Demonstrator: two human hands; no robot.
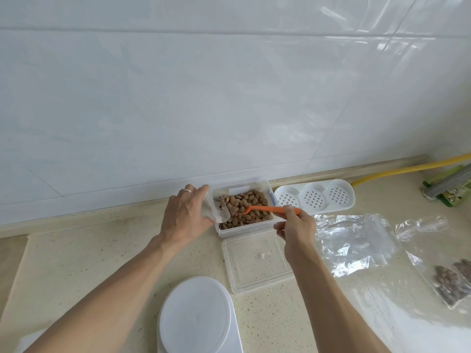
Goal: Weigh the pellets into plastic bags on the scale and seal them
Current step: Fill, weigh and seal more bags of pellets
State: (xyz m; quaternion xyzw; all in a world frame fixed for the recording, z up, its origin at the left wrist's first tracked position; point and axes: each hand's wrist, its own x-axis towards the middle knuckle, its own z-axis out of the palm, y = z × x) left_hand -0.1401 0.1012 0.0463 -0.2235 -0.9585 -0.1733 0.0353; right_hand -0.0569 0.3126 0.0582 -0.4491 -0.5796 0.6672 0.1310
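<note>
Scale [196, 317] nearest, platform bare. Beyond, right hand [295, 225] pinching orange spoon [265, 209] over pellets [242, 207] in clear tub [244, 226]; left hand [187, 215] gripping small plastic bag [215, 211] at tub edge. Bag thin, limp, probably slippery; best held at mouth. Scale display cut off; bag contents unclear.

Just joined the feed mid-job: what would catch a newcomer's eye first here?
The orange spoon, held by the right hand, dips into the clear tub of brown pellets by the wall. Beside it the left hand holds a small plastic bag at the tub's edge. The white scale sits bare near the front edge.
</note>
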